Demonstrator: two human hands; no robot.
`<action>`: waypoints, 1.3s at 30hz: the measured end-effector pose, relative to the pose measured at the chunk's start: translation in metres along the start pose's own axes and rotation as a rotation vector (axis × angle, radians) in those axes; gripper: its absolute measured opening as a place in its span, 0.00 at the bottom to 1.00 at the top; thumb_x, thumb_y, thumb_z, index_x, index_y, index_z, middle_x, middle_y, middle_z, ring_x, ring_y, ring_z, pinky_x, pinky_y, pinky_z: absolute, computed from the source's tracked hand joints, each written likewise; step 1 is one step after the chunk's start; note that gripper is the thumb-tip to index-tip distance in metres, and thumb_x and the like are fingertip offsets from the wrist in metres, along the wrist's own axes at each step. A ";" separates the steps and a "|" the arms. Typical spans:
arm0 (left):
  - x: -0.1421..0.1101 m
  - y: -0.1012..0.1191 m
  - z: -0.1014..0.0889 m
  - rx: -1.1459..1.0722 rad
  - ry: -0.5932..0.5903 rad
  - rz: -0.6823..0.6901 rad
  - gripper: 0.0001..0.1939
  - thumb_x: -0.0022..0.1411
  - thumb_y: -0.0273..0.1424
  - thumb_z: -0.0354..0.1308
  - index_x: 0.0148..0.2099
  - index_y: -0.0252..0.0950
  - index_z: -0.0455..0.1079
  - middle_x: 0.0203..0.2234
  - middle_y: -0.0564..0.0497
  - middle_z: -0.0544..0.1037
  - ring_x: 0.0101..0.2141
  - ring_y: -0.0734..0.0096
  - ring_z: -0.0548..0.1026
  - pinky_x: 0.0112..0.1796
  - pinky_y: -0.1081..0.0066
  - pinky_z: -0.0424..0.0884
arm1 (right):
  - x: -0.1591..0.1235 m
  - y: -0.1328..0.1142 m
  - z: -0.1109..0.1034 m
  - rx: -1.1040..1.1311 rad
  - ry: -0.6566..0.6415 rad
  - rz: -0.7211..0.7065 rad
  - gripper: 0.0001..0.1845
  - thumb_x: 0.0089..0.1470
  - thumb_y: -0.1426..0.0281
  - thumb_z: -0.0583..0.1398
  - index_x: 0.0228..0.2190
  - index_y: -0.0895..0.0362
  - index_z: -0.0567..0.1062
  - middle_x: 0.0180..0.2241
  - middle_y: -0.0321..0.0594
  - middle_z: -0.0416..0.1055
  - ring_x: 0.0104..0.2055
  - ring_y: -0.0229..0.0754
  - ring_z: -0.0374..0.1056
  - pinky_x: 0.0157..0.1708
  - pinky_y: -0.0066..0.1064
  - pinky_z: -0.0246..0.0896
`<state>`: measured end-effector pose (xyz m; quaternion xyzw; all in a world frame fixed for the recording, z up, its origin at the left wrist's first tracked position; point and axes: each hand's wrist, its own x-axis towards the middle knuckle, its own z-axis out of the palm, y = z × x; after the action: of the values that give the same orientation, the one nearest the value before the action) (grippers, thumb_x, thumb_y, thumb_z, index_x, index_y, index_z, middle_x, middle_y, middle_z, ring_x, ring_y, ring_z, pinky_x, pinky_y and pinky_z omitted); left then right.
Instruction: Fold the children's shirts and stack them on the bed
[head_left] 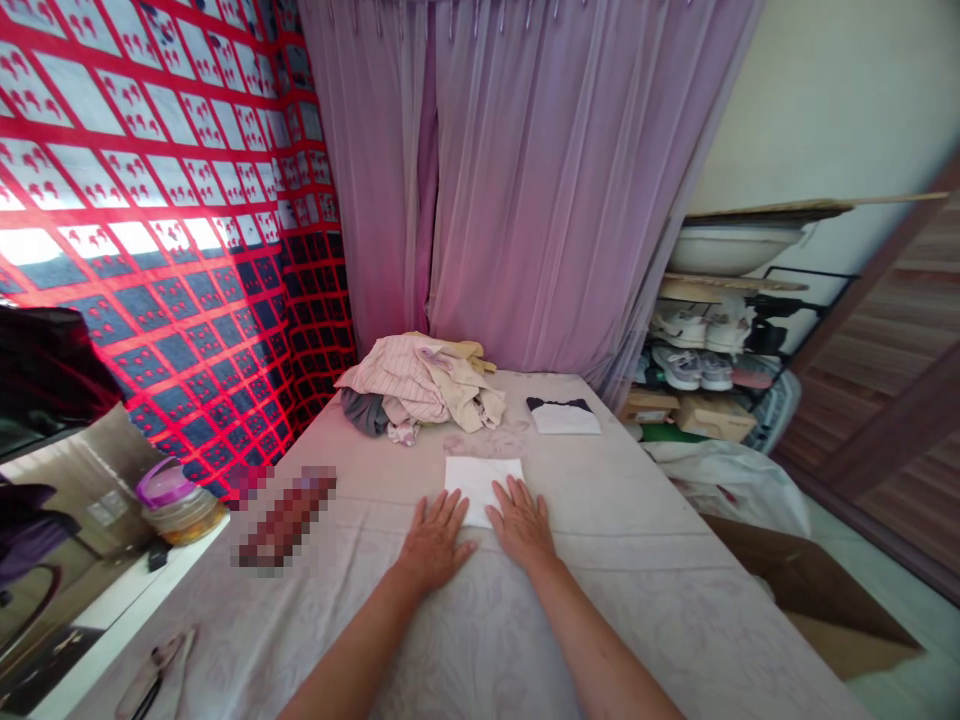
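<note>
My left hand (433, 540) and my right hand (520, 522) lie flat and open, side by side, on the pale bed sheet (600, 580). Their fingertips rest on the near edge of a small folded white cloth (482, 478). Beyond it lies a heap of crumpled clothes (420, 390), striped pink and beige with a grey piece under it. To the right of the heap sits a folded white garment with a dark collar (562, 416).
A purple curtain (525, 180) hangs behind the bed, a red patterned one (150, 200) to the left. A purple-lidded jar (176, 500) and glasses (154, 675) sit on the left ledge. A shoe rack (705, 350) and a cardboard box (817, 590) stand on the right.
</note>
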<state>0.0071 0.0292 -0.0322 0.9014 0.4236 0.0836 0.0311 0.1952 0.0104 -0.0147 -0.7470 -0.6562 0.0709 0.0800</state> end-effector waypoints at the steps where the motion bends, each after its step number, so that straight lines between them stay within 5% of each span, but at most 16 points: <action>1: 0.000 0.000 0.000 0.001 -0.007 -0.003 0.34 0.65 0.50 0.39 0.67 0.39 0.46 0.65 0.43 0.51 0.63 0.53 0.49 0.58 0.45 0.44 | 0.000 0.000 0.000 0.006 -0.004 0.003 0.30 0.61 0.55 0.41 0.62 0.48 0.52 0.66 0.39 0.41 0.67 0.46 0.34 0.60 0.52 0.30; 11: 0.000 0.000 -0.003 0.013 -0.014 -0.014 0.30 0.65 0.49 0.40 0.66 0.50 0.46 0.65 0.46 0.50 0.63 0.52 0.48 0.58 0.46 0.45 | -0.001 0.000 -0.004 0.039 -0.035 0.008 0.30 0.61 0.54 0.40 0.62 0.48 0.51 0.66 0.39 0.39 0.67 0.45 0.33 0.61 0.52 0.27; 33: -0.001 0.001 -0.006 0.000 -0.034 -0.038 0.30 0.64 0.50 0.41 0.66 0.51 0.47 0.65 0.44 0.49 0.63 0.50 0.49 0.58 0.47 0.46 | 0.000 0.003 0.002 0.073 -0.023 0.004 0.30 0.61 0.54 0.41 0.62 0.47 0.52 0.66 0.39 0.39 0.67 0.45 0.33 0.61 0.53 0.26; 39: -0.005 0.000 0.001 0.025 0.063 -0.024 0.34 0.64 0.52 0.40 0.67 0.44 0.46 0.65 0.44 0.51 0.63 0.55 0.51 0.58 0.50 0.50 | -0.002 0.003 0.000 0.072 0.003 -0.011 0.30 0.60 0.55 0.43 0.62 0.48 0.52 0.66 0.40 0.41 0.67 0.46 0.35 0.61 0.53 0.26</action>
<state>0.0041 0.0259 -0.0339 0.8935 0.4361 0.1064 0.0076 0.1977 0.0082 -0.0154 -0.7401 -0.6572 0.0930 0.1083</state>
